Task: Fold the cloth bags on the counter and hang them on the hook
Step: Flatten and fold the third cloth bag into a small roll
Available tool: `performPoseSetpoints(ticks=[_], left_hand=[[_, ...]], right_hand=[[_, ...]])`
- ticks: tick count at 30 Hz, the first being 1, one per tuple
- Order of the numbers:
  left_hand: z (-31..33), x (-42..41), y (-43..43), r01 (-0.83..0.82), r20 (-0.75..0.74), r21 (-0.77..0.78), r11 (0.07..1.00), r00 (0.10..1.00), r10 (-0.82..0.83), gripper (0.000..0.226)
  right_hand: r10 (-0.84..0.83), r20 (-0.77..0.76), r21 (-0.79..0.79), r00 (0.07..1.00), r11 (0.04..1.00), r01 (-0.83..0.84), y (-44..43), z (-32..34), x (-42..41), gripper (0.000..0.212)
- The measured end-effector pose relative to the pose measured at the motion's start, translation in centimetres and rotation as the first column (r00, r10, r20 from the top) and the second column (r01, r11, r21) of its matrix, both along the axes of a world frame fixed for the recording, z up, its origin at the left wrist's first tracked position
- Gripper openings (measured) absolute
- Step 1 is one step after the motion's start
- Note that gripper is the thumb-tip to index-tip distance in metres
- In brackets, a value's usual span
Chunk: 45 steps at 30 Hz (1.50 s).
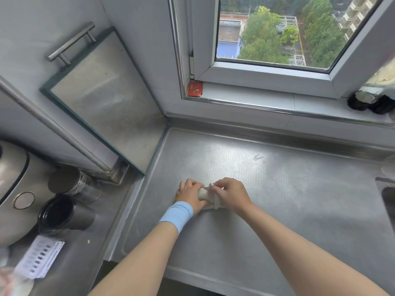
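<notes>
A beige cloth bag (204,194), rolled into a small tight bundle, lies on the steel counter (277,199) between my hands. My left hand (189,194), with a light blue band on its wrist, grips the left end of the roll. My right hand (229,193) pinches the bag's strap (216,200), which runs down across the bundle. Most of the roll is hidden under my fingers. No hook is in view.
A glass-fronted panel (106,99) leans at the left of the counter. Dark metal cups (62,212) and a steel appliance (12,189) stand at the far left, with a paper slip (39,259) in front. A sink edge (386,195) is at right; dark jars (372,99) sit on the windowsill.
</notes>
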State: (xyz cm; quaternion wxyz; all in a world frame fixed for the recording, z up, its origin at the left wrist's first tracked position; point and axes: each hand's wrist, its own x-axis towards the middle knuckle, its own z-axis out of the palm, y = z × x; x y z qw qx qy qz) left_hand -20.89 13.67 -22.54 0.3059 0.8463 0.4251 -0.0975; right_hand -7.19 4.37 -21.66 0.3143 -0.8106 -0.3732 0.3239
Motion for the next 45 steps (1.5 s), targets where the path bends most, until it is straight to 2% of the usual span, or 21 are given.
performPoseSetpoints(ticks=[2,5,7,10,12,16,19,21,23,25,27,29,32,36,42,43,45], left_hand=[[0.0,0.3,-0.1,0.028,-0.005,-0.006,1.0,1.0,-0.028,0.051],[0.0,0.4,-0.6,0.03,0.041,-0.088,0.996,0.999,-0.027,0.046],[0.0,0.3,-1.5,-0.034,0.151,-0.201,0.979,0.986,0.065,0.038],[0.2,0.4,-2.2,-0.218,0.301,-0.341,0.914,0.897,0.325,0.018],[0.4,0.4,-1.9,-0.299,0.323,-0.371,0.879,0.846,0.424,0.013],[1.9,0.7,-0.9,-0.322,0.275,-0.469,0.822,0.831,0.483,0.007],[4.7,1.6,0.2,-0.272,0.339,-0.465,0.842,0.824,0.453,0.007],[7.3,2.2,1.1,-0.206,0.406,-0.454,0.867,0.818,0.407,0.016],[9.6,3.0,2.7,-0.21,0.428,-0.467,0.859,0.796,0.428,0.023],[12.4,4.2,4.5,-0.222,0.463,-0.519,0.826,0.739,0.49,0.024],[15.6,5.6,6.5,-0.211,0.566,-0.501,0.839,0.654,0.502,0.019],[18.1,6.7,7.8,-0.242,0.643,-0.428,0.871,0.595,0.482,0.024],[22.5,8.0,10.1,-0.322,0.749,-0.29,0.901,0.509,0.424,0.019],[28.6,8.4,13.3,-0.409,0.797,-0.285,0.867,0.401,0.452,0.015],[35.0,8.1,15.9,-0.429,0.82,-0.366,0.826,0.271,0.504,0.013],[35.7,7.9,16.3,-0.43,0.825,-0.36,0.828,0.268,0.497,0.01],[37.0,7.5,16.7,-0.416,0.858,-0.256,0.873,0.317,0.403,0.008]], right_hand=[[-0.076,-0.174,-0.001,0.982,0.997,0.077,0.3,0.6,0.2,0.014],[-0.141,-0.29,-0.001,0.947,0.989,0.148,0.5,1.1,0.7,0.012],[-0.199,-0.349,-0.001,0.916,0.977,0.212,0.4,1.3,0.9,0.012],[-0.247,-0.452,-0.008,0.857,0.962,0.272,0.1,1.3,0.7,0.013],[-0.264,-0.535,-0.01,0.803,0.952,0.307,0.1,1.5,0.4,0.015],[-0.292,-0.604,-0.007,0.742,0.933,0.361,1.0,3.1,0.2,0.015],[-0.248,-0.58,-0.013,0.776,0.955,0.296,2.7,5.3,0.7,0.02],[-0.169,-0.525,0.02,0.834,0.977,0.211,4.1,7.5,1.3,0.026],[-0.117,-0.49,0.067,0.864,0.983,0.171,5.9,10.1,2.2,0.027],[-0.086,-0.468,0.14,0.88,0.975,0.17,7.6,13.4,3.5,0.023],[-0.053,-0.435,0.213,0.899,0.964,0.159,9.8,17.0,4.8,0.02],[-0.052,-0.424,0.247,0.904,0.954,0.17,11.5,19.9,5.6,0.015],[-0.001,-0.445,0.331,0.896,0.929,0.165,14.0,24.8,6.6,0.015],[0.105,-0.402,0.415,0.909,0.906,0.079,16.5,31.5,7.3,0.017],[0.127,-0.285,0.469,0.95,0.883,0.023,18.3,38.3,7.4,0.016],[0.132,-0.262,0.463,0.956,0.887,0.004,18.5,39.2,7.3,0.016],[0.13,-0.231,0.44,0.964,0.898,-0.015,18.7,40.6,6.6,0.017]])
